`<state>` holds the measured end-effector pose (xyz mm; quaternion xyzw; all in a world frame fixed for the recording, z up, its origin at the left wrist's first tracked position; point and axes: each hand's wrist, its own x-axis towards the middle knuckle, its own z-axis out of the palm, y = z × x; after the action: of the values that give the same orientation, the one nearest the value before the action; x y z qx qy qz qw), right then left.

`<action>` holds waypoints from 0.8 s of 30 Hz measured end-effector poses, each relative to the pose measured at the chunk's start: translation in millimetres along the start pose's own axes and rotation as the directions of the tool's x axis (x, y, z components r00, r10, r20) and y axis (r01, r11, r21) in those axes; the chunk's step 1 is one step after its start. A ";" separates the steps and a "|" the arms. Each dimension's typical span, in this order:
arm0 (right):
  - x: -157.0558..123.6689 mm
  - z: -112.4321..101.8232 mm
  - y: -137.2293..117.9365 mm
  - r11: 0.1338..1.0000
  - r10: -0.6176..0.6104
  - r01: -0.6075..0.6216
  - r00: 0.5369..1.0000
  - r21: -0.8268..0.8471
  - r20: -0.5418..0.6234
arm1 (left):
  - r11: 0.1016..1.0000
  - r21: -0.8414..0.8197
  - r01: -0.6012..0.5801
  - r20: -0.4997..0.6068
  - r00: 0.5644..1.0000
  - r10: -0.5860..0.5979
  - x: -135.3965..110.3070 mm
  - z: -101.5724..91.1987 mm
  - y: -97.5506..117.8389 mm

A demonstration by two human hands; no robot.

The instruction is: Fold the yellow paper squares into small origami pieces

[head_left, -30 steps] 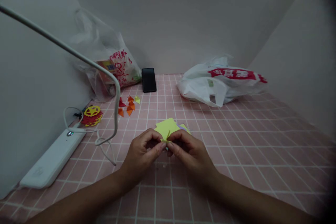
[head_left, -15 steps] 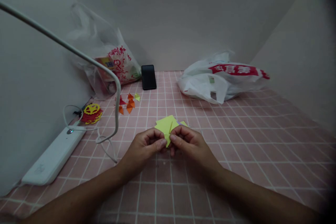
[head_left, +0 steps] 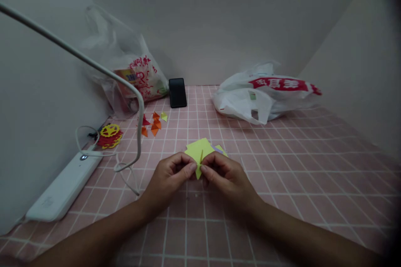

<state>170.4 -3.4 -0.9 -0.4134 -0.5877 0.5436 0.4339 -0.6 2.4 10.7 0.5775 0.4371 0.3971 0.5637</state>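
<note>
Between my two hands is a small piece of folded yellow paper, its narrow tip pointing down towards me. My left hand pinches its left side between thumb and forefinger. From the right, my right hand pinches the other side the same way. Just behind the fingertips lie flat yellow paper sheets on the pink tiled tabletop, with a purple edge showing at their right. My fingers hide part of the folded piece.
Several small folded orange, red and yellow papers lie further left. Beyond are a black phone and two plastic bags. A white power strip, yellow and red gear-shaped pieces and a looping white cable occupy the left side.
My fingertips have drawn slightly closer together, and the folded yellow paper looks narrower, its tip a little lower. Everything else stays in place.
</note>
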 end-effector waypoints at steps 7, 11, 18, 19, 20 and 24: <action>0.0 0.0 0.0 1.000 -0.010 0.010 1.000 0.012 0.002 | 0.990 0.124 -0.066 -0.064 0.995 0.074 -1.3 1.3 -1.4; 0.1 0.3 -1.1 1.000 -0.024 0.024 1.000 0.005 0.008 | 0.965 0.230 -0.127 -0.097 0.983 0.153 -2.2 2.3 -1.8; -1.2 -0.7 -3.5 0.997 -0.058 0.059 0.998 -0.042 0.020 | 0.911 0.346 -0.224 -0.098 0.957 0.272 -4.9 2.5 -1.2; -1.3 -0.7 -3.8 0.998 -0.056 0.057 0.998 -0.024 0.019 | 0.898 0.365 -0.247 -0.101 0.948 0.302 -5.3 2.4 -1.2; -1.4 -0.5 -4.1 0.998 -0.055 0.055 0.998 -0.010 0.013 | 0.884 0.384 -0.269 -0.103 0.938 0.330 -5.8 2.2 -1.2; -2.1 0.2 -4.3 0.997 -0.081 0.081 0.997 -0.008 0.007 | 0.835 0.447 -0.321 -0.107 0.907 0.407 -7.1 1.9 -0.7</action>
<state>170.7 -5.7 3.2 -0.3892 -0.6077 0.5245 0.4518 -0.9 -4.9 10.1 0.7155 0.4473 0.4493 0.2936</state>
